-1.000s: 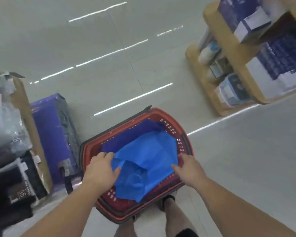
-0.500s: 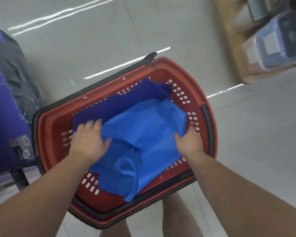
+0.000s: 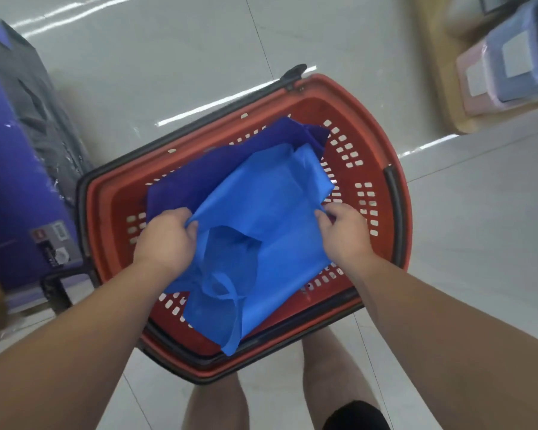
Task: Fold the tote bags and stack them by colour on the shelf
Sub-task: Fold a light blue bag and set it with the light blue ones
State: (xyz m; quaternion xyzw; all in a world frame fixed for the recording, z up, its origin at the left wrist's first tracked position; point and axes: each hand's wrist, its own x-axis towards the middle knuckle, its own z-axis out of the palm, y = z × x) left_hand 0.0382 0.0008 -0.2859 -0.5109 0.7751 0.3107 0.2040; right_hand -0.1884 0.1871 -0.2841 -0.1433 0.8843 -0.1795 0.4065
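— Head view: where's the light blue tote bag?
— In the red basket on the floor, lying over a darker blue bag.
— And the hands?
— The left hand grips its left edge; the right hand pinches its right edge.

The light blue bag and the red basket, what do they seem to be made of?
Light blue bag: probably thin non-woven synthetic fabric, matte, creasing softly. Red basket: looks like rigid moulded plastic, slightly glossy, with rows of slots in its walls.
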